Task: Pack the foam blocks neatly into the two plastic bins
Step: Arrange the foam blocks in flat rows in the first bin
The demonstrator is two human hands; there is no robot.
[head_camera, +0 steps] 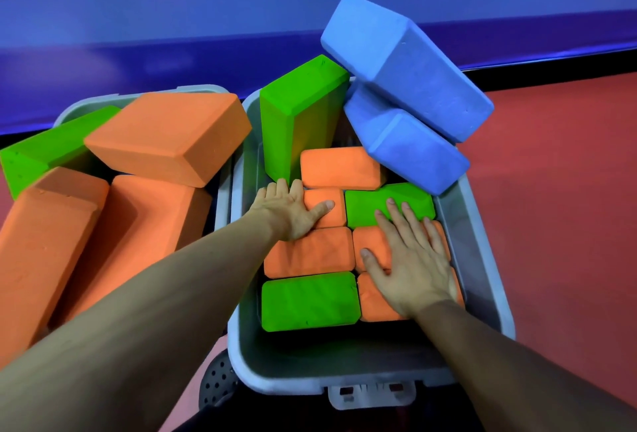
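Observation:
Two grey plastic bins stand side by side. In the right bin [482,259] orange and green foam blocks stand packed on end in rows. My left hand [293,211] lies flat on an orange block [310,252], its fingers at the foot of a tall green block [296,114] leaning in the far left corner. Spread open, my right hand [410,259] presses on orange blocks and touches a green block [365,207]. Two blue blocks [406,66] lie tilted over the far right rim. The left bin [196,89] holds large orange blocks [165,135] and a green one [44,152], loosely piled.
The bins sit on a red floor [568,190] in front of a blue wall [172,35]. A black perforated object [215,387] shows below the gap between the bins. A grey latch [372,393] hangs on the right bin's near rim.

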